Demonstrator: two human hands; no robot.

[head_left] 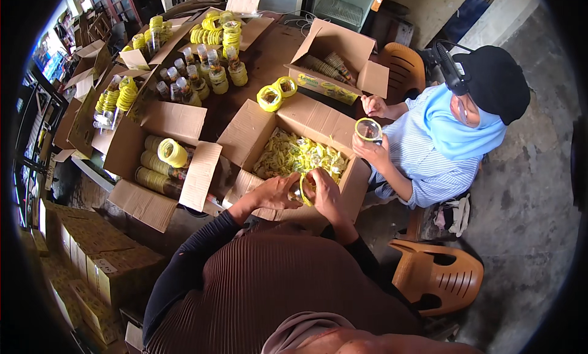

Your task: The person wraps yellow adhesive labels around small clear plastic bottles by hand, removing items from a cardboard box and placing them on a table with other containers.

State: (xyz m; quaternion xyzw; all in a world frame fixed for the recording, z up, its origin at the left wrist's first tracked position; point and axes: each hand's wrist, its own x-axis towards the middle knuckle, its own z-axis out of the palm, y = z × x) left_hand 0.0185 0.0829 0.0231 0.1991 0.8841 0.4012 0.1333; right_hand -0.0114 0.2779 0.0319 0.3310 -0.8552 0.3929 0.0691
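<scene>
Both my hands meet over the near edge of an open cardboard box [248, 139] full of yellow wrappers [294, 155]. My left hand [274, 191] and my right hand [326, 191] together grip a small clear jar with a yellow band [304, 190]. Across the box a seated person in a striped shirt holds a similar clear jar with a yellow rim [368, 129] in one hand [371, 150].
Another open box [168, 118] on the left holds jars and a yellow tape roll [172, 152]. Further back stand several bottles [202, 78], yellow rolls [269, 98] and a third box [334, 50]. Stacked cartons [98, 256] sit lower left; an orange plastic chair [438, 277] lower right.
</scene>
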